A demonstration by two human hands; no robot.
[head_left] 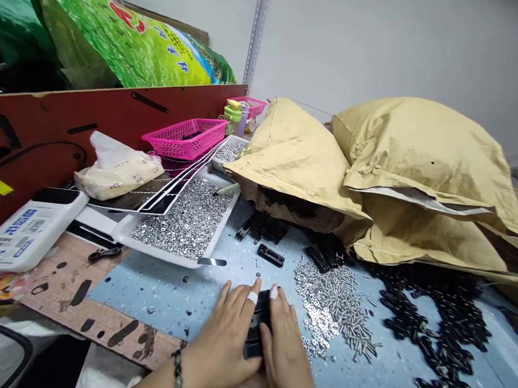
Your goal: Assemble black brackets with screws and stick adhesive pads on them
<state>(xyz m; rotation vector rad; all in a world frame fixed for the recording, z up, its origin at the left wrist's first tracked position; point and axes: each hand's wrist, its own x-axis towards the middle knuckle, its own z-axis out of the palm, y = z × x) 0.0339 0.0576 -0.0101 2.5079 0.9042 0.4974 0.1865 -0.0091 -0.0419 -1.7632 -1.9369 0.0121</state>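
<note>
At the near edge of the pale blue surface (171, 293), the left hand (225, 340) and right hand (283, 349) are clamping a black plastic piece (257, 330) between them, fingers lying almost straight along its matte, blocky body. Just right, shiny metal pins (335, 314) are lying heaped. Farther left, a white tray (164, 255) is holding glittering nuts. Crumpled brown paper sacks (373, 165) are slumping behind.

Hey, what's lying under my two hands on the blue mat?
A black plastic piece lies between the left hand and right hand; its sides are covered by them, so its full shape is hidden.
</note>
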